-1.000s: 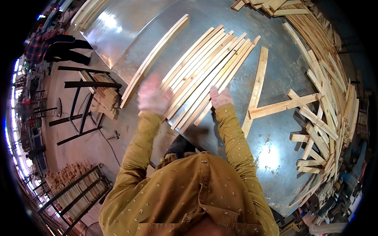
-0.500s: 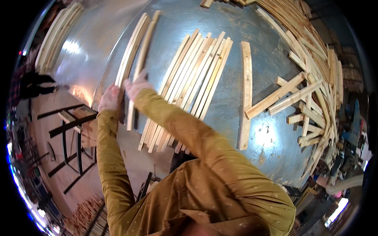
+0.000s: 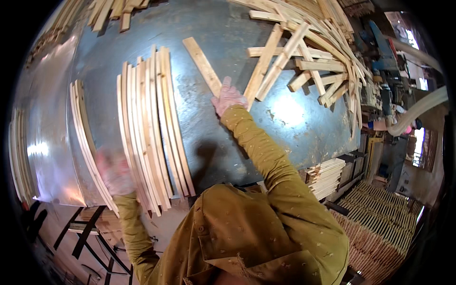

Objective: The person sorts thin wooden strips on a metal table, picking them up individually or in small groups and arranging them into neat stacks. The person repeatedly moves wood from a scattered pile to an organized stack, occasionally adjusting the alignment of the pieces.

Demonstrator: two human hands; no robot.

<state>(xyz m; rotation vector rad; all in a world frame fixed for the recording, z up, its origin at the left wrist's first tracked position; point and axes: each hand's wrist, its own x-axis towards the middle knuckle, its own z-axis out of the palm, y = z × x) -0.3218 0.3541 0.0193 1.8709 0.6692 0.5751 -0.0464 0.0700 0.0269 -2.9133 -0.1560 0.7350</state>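
My right hand (image 3: 229, 99) is closed over the middle of a lone pale wooden strip (image 3: 202, 61), which lies slanted on the metal table (image 3: 204, 137). Its lower part is hidden by my hand and forearm. My left hand (image 3: 115, 173) is smeared by motion, so its fingers are unclear. It is between a narrow group of wooden strips (image 3: 81, 121) on its left and a wider row of several strips (image 3: 148, 128) on its right. The strips in that row lie side by side, their near ends reaching the table's front edge.
A heap of crossed wooden strips (image 3: 306, 61) covers the right far side. More strips (image 3: 114, 12) lie at the far left, with another stack (image 3: 20, 156) at the left rim. Below the front edge stand a black metal frame (image 3: 85, 232) and stacked wood (image 3: 327, 178).
My view has turned right. My right hand has left the left-hand strips and is now on the lone strip. The two separated left-hand pieces now lie together; my left hand is to their right.
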